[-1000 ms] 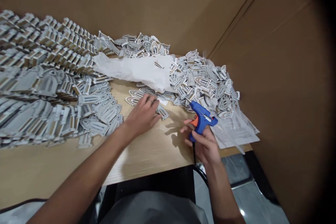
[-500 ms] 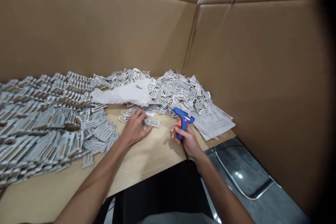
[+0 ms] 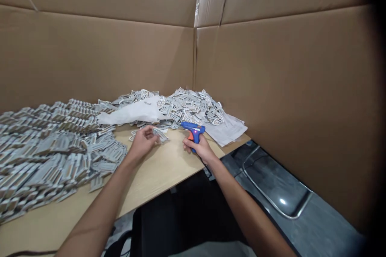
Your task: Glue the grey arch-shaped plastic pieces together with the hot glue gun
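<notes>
Between the thumb and fingers of my left hand is a flat grey-and-white cutout piece, pointed at one end with slots along it. The piece is tilted up off the table. My right hand is wrapped round the handle of a blue glue gun with an orange trigger and a small lit red light. The gun's nozzle points left, above and to the right of the cutout, apart from it. A few similar cutouts lie just behind my left hand, partly hidden by it.
Stacked cutouts cover the table's left side. A loose heap of them lies at the back, with a white sheet and papers beside it. Tall cardboard walls enclose the table. A metal-framed chair stands at right.
My left hand has lifted and tilted the cutout off the table. The glue gun has turned more level, its nozzle now pointing left. The head view has shifted upward and to the right.
</notes>
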Available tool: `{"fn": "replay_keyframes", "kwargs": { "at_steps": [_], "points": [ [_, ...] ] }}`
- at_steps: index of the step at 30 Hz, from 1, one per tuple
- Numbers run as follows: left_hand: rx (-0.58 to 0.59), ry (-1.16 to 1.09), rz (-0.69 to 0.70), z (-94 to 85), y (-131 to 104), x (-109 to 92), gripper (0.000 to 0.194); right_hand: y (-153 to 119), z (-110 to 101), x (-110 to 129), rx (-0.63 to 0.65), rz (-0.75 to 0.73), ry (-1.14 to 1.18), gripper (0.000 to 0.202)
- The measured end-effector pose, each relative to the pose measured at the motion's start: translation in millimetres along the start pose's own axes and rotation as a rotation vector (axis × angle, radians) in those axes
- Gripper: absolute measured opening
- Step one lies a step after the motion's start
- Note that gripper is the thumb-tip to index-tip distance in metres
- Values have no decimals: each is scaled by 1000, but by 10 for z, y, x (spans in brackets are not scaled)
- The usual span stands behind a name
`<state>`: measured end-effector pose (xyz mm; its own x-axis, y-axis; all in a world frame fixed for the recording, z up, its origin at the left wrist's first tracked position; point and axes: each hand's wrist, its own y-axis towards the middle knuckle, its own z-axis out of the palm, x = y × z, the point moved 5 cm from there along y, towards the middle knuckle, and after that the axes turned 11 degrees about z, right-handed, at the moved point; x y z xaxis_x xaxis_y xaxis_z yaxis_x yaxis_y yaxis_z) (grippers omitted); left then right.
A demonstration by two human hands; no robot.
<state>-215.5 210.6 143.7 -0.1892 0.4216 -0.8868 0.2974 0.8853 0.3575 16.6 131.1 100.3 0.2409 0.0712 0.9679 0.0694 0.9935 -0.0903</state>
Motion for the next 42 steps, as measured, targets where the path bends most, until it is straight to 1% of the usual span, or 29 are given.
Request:
{"fn": "replay_keyframes", "kwargs": {
  "at_steps": [3,6,8,10,13,15,17,18,21,25,28,31,32,34,37,39,42],
  "points": [
    [-66,-14,-55,-104,10,-50,24,19,15,-29,0,-17,-41,51],
    [-94,-15,-88,-165,23,-39,15,87,48,-43,-31,-38,-99,46],
    [-105,-16,-109,-158,20,12,15,173,88,0,-64,-61,-136,39],
    [-105,-26,-139,-104,-2,80,16,299,153,108,-76,-81,-161,32],
    [-60,-72,-187,47,-63,157,16,542,292,363,-22,-90,-168,34],
    [-22,-99,-208,141,-107,173,15,706,400,527,66,-71,-161,37],
    [-2,-101,-216,185,-137,170,13,847,490,632,161,-40,-146,41],
    [-3,-94,-213,185,-146,165,12,907,512,661,184,-34,-130,43],
    [-14,-59,-187,141,-152,133,11,1048,514,635,211,-16,-84,43],
    [16,-10,-155,102,-147,56,19,1153,413,503,175,-24,-53,36],
    [108,70,-81,123,-145,-10,28,1166,339,456,153,-39,-65,33],
    [228,174,-40,163,-163,2,37,1150,289,467,124,-59,-74,30],
    [266,204,-39,175,-174,21,34,1146,278,474,114,-63,-75,29],
    [340,257,-46,203,-199,59,23,1145,267,482,108,-65,-76,27],
    [404,355,-37,230,-233,65,15,1162,262,468,118,-63,-86,25],
    [385,407,-10,229,-239,33,13,1175,264,447,133,-63,-95,26],
    [289,349,31,225,-217,-19,19,1166,286,421,171,-79,-115,33]
  ]
}}
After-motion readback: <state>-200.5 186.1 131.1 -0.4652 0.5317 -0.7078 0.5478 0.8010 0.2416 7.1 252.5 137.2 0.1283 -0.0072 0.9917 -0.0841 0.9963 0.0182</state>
